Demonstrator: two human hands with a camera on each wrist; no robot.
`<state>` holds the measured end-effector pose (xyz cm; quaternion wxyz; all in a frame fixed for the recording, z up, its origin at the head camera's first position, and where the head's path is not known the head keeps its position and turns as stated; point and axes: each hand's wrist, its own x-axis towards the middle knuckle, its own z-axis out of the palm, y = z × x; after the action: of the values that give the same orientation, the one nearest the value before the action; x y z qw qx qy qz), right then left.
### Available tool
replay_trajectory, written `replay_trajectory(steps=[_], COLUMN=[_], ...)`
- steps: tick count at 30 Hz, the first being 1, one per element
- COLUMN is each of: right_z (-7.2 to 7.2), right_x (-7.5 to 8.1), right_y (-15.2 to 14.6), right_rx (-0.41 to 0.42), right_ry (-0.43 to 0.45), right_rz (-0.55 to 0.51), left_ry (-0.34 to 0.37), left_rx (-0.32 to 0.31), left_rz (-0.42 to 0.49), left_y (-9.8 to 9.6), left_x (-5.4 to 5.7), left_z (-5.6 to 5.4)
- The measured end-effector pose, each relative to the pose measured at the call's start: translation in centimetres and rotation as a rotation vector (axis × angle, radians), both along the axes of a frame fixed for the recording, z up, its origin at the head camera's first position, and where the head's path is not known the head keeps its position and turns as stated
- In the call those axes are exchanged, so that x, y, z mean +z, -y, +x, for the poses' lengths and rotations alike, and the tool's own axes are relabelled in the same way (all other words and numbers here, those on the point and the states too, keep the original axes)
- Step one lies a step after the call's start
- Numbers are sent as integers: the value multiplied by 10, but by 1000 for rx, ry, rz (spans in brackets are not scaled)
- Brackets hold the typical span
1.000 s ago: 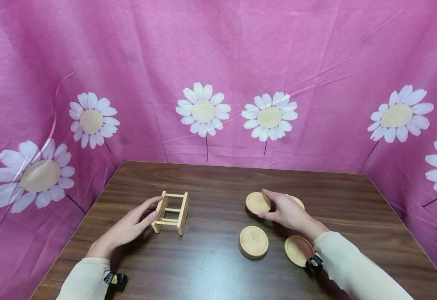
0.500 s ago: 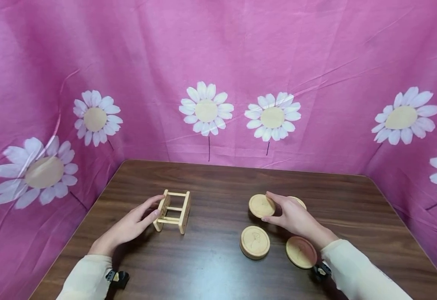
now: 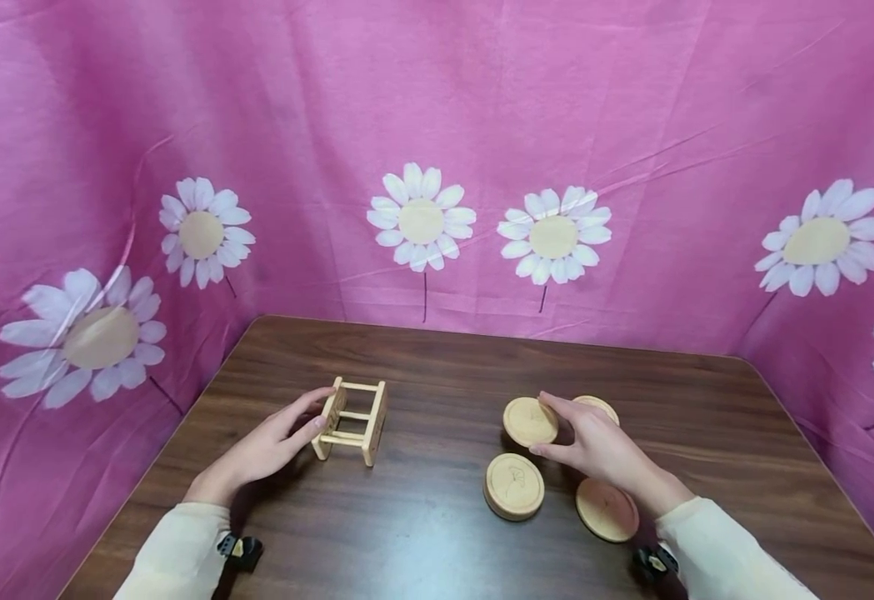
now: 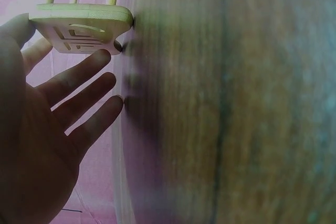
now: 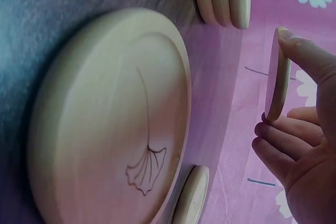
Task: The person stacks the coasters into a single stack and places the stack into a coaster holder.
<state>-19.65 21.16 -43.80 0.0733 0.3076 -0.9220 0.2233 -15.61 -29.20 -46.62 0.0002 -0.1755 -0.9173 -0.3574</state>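
Observation:
My right hand (image 3: pixel 594 437) pinches a round wooden coaster (image 3: pixel 530 421) by its edge, thumb and fingers on its right side. In the right wrist view that coaster (image 5: pixel 278 77) is off the table, seen edge-on. My left hand (image 3: pixel 267 442) holds a small light wooden rack (image 3: pixel 352 417) at its left side panel with thumb and index finger; the other fingers extend below, as the left wrist view shows. The rack stands upright on the table with bare rungs. Just nearer than the held coaster lies a coaster stack (image 3: pixel 514 485), engraved with a leaf.
A single coaster (image 3: pixel 607 508) lies below the right forearm; its ginkgo-leaf engraving shows in the right wrist view. Another coaster (image 3: pixel 597 407) sits behind the right hand, partly hidden. A pink curtain with daisies (image 3: pixel 437 100) stands behind the dark wooden table (image 3: pixel 437 358).
My right hand has moved slightly nearer and to the right with the coaster, closer to the stack. The left hand stays at the rack. The head view has shifted a little.

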Motion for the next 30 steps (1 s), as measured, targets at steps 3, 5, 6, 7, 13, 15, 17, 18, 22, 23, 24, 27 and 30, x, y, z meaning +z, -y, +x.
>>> replay_trajectory(steps=[3,5,6,7,13,15,17,18,22,23,24,27,30], right_z=[3,4,4,4,10,12,15,16,18,19,19,21,24], right_x=[-1,-1,0,0,1,1,1,2,2,2,3,4,4], right_y=[1,2,3,3,4,3,3,3,2,2,2,3,4], right_rx=[8,16,20,25,29,27,28,29,34,34,33,40,55], right_ry=[-19,-23,-25,-28,-42,-39,-35,-31,-28,-29,-29,-30,-47], right_rz=[0,-2,-3,-5,-25,-31,-37,-39,-44,-43,-42,-47,-52], left_ry=[4,5,5,6,22,25,24,25,25,25,25,18,12], left_rx=[1,6,10,13,6,-1,-6,-8,-11,-12,-14,-10,0], left_rz=[2,-3,-8,-8,8,14,13,16,19,22,23,16,4], left_y=[0,1,1,1,1,0,-1,-1,-1,-1,-1,0,1], left_x=[0,0,0,0,3,3,3,3,3,2,2,1,0], left_z=[0,0,1,1,1,0,-1,-2,-3,-3,-3,-3,-3])
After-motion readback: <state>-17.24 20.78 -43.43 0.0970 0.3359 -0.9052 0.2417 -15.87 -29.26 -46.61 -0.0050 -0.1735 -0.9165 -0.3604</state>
